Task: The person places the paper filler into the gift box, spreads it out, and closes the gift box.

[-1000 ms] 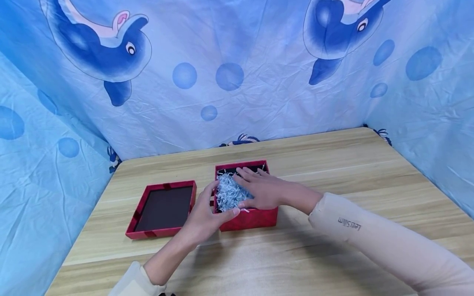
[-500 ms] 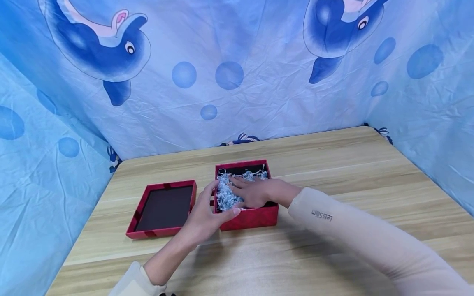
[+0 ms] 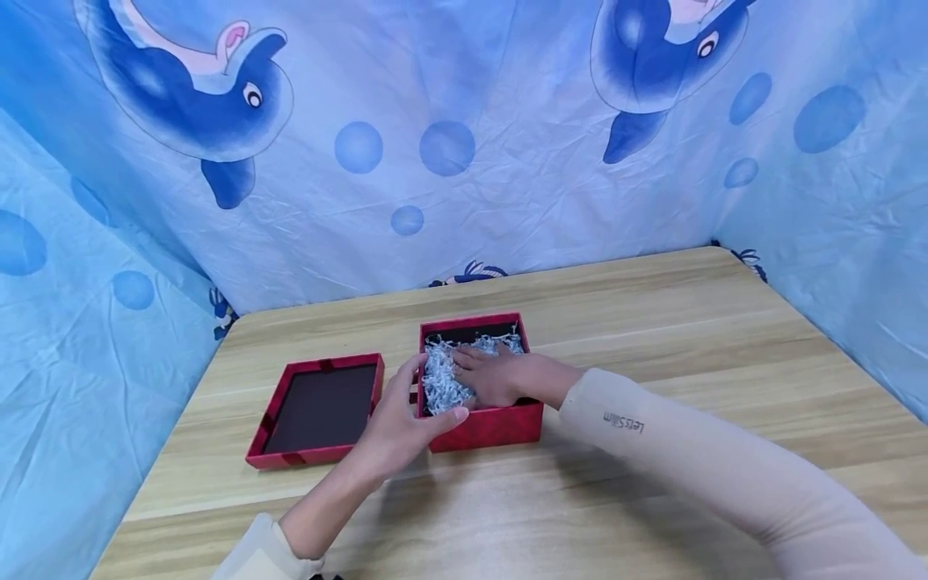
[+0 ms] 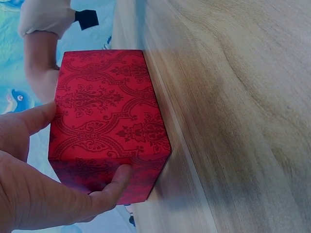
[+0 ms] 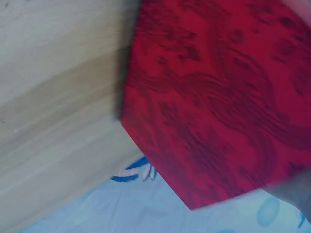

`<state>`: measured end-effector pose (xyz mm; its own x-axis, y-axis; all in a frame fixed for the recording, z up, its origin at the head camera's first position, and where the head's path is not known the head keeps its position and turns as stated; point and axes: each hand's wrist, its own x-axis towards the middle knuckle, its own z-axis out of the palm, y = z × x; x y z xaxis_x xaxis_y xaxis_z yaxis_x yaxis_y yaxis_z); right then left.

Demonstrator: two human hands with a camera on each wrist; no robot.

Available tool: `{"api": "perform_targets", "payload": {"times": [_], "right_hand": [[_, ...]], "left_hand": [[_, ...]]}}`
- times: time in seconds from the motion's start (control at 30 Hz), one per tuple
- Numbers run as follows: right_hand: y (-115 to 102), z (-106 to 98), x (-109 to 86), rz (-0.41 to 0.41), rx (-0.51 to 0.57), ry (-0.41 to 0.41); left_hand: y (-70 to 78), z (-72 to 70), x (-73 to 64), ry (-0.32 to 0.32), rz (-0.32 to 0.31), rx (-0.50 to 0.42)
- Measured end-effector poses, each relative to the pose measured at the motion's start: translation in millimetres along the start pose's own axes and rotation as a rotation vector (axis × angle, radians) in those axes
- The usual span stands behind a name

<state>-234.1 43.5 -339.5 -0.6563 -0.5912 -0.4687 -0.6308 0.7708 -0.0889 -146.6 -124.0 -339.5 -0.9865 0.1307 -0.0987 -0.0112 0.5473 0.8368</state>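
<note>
A red patterned gift box (image 3: 486, 429) stands on the table, filled with light blue shredded paper (image 3: 444, 379). My left hand (image 3: 402, 423) holds its near left corner, thumb at the front rim and fingers along the left wall. The left wrist view shows that thumb (image 4: 36, 120) and the fingers (image 4: 109, 194) against the box (image 4: 104, 104). Inside the box, my right hand (image 3: 493, 377) presses down on the shreds, palm down with fingers spread. Its fingertips are partly sunk in the paper. The right wrist view is mostly filled by the box's outer wall (image 5: 218, 107).
To the left of the box lies its red lid (image 3: 377, 387), inside up, with a dark lining (image 3: 319, 409). The wooden table (image 3: 638, 314) is backed and flanked by a blue dolphin-print curtain (image 3: 507, 209).
My right hand has sunk deeper into the box and slid slightly left, flattening the shreds. More of the dark back wall shows. The left hand stays where it was.
</note>
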Motion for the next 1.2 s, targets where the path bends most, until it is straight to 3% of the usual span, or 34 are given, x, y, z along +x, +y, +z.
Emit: {"api": "perform_targets", "payload": {"times": [0.2, 0.43, 0.77, 1.2], "right_hand": [[1, -16, -23.1, -0.003, 0.045, 0.083], [12, -24, -46.6, -0.066, 0.099, 0.213], [26, -17, -52.3, -0.083, 0.139, 0.300], [26, -17, -54.4, -0.102, 0.141, 0.386]], "left_hand": [[-1.2, -1.7, -0.4, -0.016, 0.018, -0.046], [-0.4, -1.7, -0.1, -0.005, 0.019, -0.019], [-0.5, -0.9, -0.3, 0.004, 0.003, -0.001], [-0.6, -0.5, 0.3, 0.001, 0.000, -0.009]]}}
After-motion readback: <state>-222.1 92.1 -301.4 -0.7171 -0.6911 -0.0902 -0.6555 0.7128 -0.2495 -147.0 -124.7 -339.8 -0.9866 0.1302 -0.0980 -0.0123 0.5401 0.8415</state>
